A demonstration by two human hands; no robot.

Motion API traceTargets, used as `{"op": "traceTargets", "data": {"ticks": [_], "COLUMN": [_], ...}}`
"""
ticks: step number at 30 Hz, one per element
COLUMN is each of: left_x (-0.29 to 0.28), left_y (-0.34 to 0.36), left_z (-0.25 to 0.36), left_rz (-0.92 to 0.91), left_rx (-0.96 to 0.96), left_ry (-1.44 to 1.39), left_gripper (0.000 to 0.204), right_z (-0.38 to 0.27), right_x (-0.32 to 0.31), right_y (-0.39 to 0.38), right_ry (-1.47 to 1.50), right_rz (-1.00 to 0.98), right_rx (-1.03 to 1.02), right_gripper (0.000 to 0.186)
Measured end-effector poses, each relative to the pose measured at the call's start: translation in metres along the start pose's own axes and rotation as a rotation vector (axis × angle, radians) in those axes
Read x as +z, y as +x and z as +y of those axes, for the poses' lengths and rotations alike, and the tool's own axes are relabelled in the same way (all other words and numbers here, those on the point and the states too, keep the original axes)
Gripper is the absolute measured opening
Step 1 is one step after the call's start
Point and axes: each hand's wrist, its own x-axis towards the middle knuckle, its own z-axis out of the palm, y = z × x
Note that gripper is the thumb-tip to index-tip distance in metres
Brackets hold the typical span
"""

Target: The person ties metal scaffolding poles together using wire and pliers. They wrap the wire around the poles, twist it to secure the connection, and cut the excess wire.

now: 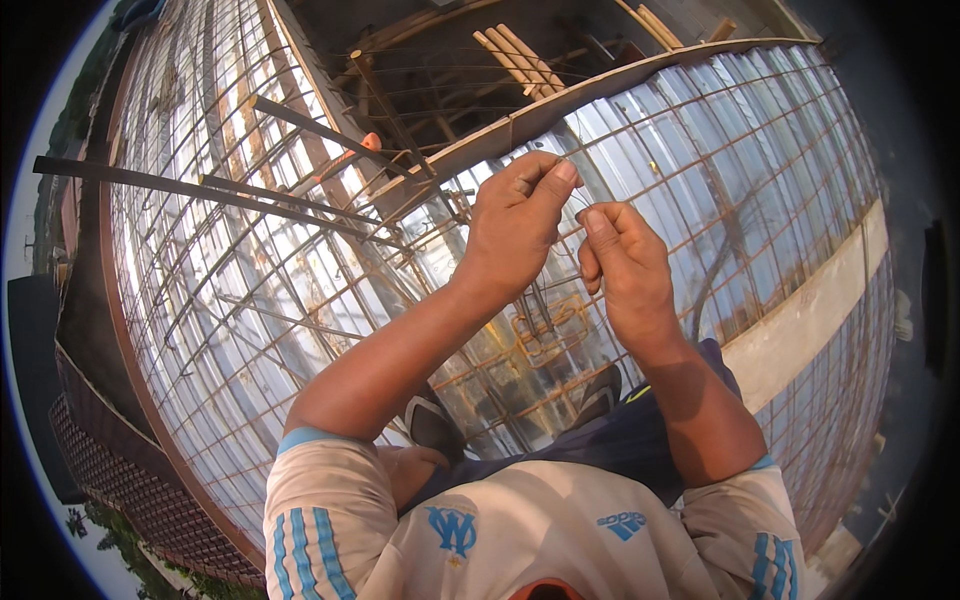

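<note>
My left hand (515, 220) is raised over the rebar mesh (680, 190), thumb and fingertips pinched on a thin wire. Just right of it and slightly lower, my right hand (625, 260) pinches the same fine wire between thumb and forefinger. Under my hands, rusty bars and a bent stirrup (550, 330) lie on corrugated metal sheets (610, 140). A tool with an orange end (370, 142) rests among the bars to the upper left of my left hand.
Long dark bars (120, 171) cross the mesh at left. A board-edged opening (420, 80) with bamboo poles (520, 60) is beyond my hands. My sandaled feet (435, 425) stand on the mesh. A pale plank (800, 310) lies at right; the roof edge (140, 400) drops off at left.
</note>
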Motion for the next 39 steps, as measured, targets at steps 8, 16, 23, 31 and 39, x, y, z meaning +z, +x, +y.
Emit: {"op": "traceTargets", "data": {"ticks": [8, 16, 23, 31, 39], "left_x": [-0.027, -0.056, -0.025, -0.008, -0.013], "left_y": [0.016, 0.010, 0.014, 0.015, 0.019], "left_z": [0.056, 0.070, 0.035, 0.016, 0.009], "left_rz": [0.012, -0.036, -0.012, -0.066, -0.272], "left_rx": [0.242, 0.217, 0.201, 0.157, -0.083], "left_ry": [-0.713, -0.613, -0.523, -0.582, -0.569], "left_gripper": [0.022, 0.018, 0.026, 0.030, 0.022], "right_z": [0.022, 0.013, 0.011, 0.007, -0.003], "right_x": [0.006, 0.003, 0.030, 0.018, -0.001], "right_y": [-0.003, 0.002, -0.006, 0.000, 0.006], "right_ry": [0.169, -0.269, -0.631, -0.337, -0.251], "right_rz": [-0.211, -0.386, -0.057, -0.042, -0.199], "right_rx": [-0.004, -0.112, -0.579, -0.197, 0.222], "right_gripper": [0.030, 0.040, 0.058, 0.023, 0.023]}}
